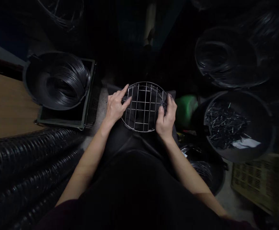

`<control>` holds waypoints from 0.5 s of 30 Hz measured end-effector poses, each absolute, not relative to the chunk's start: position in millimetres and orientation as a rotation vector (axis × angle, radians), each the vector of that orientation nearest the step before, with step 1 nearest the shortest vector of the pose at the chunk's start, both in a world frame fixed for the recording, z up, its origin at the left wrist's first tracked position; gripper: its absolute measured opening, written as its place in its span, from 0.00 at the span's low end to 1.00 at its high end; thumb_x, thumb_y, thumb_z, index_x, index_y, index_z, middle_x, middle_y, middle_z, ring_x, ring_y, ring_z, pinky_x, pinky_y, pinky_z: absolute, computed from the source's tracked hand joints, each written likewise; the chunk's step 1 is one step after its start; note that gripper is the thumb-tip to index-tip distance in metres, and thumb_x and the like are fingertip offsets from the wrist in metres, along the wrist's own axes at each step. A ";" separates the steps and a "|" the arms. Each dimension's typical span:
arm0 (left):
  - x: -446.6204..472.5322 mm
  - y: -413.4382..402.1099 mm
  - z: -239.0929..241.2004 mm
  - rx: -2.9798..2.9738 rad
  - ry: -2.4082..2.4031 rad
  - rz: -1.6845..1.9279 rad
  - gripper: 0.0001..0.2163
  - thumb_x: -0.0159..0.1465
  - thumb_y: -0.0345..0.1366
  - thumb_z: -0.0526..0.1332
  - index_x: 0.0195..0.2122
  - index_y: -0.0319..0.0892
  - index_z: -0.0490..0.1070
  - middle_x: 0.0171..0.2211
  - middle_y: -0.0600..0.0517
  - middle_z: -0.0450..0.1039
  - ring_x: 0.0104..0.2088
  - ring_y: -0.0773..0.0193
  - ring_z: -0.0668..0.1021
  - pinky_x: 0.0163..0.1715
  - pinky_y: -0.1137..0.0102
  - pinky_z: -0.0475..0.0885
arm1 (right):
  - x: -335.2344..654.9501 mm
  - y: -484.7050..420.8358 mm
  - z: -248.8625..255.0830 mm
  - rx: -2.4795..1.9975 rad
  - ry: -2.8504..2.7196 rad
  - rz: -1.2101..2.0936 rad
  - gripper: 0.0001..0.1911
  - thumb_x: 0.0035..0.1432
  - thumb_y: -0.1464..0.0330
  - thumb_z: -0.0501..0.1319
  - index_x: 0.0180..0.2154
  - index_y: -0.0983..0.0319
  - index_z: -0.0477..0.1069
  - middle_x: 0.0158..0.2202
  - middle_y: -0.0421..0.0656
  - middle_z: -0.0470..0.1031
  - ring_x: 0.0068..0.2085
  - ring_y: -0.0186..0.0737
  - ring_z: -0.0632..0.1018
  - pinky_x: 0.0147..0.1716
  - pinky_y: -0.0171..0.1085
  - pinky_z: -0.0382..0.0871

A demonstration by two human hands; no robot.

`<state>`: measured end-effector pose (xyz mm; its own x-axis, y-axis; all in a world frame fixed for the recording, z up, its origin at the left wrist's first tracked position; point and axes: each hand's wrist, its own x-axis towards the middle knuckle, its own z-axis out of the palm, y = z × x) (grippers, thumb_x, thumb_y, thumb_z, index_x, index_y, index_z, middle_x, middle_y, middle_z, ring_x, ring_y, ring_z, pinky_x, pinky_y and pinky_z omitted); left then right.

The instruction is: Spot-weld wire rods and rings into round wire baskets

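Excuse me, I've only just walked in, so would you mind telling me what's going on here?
Someone seated holds a round wire grid over their lap, the left hand at one edge and the right hand pinching the opposite rim. Around them are a black tub of coiled wire, a black tub of short wire pieces and rolls of dark mesh.

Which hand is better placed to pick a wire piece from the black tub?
Probably the right hand: it holds the round wire grid on the side facing the black tub; the left hand is farther.
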<state>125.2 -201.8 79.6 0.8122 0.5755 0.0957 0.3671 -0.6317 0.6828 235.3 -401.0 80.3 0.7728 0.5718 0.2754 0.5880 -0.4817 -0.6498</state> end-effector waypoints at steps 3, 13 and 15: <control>125.5 -197.9 72.0 2.130 0.556 0.372 0.27 0.69 0.45 0.56 0.68 0.44 0.59 0.47 0.49 0.79 0.44 0.61 0.80 0.55 0.65 0.70 | 224.5 -399.4 72.1 -2.195 -0.774 -0.041 0.29 0.70 0.59 0.42 0.69 0.56 0.49 0.66 0.50 0.57 0.68 0.52 0.59 0.65 0.59 0.54; 110.5 -193.3 54.3 1.700 0.613 0.469 0.37 0.63 0.51 0.62 0.70 0.46 0.51 0.47 0.48 0.78 0.51 0.56 0.79 0.61 0.56 0.67 | 314.4 -408.3 80.1 -2.198 -0.697 -0.126 0.27 0.71 0.57 0.44 0.62 0.64 0.62 0.58 0.53 0.71 0.58 0.44 0.73 0.56 0.47 0.70; 108.6 -198.3 49.7 1.539 0.624 0.634 0.37 0.63 0.53 0.61 0.69 0.45 0.53 0.48 0.46 0.77 0.50 0.56 0.78 0.59 0.58 0.69 | 371.4 -396.6 95.1 -2.277 -0.879 -0.299 0.29 0.72 0.56 0.40 0.55 0.67 0.69 0.51 0.55 0.75 0.52 0.43 0.76 0.51 0.44 0.72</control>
<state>108.6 -198.3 49.7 0.6979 0.7156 0.0289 0.0172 -0.0572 0.9982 371.4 -396.6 95.1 0.7468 0.5113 0.4253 0.6645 -0.5489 -0.5070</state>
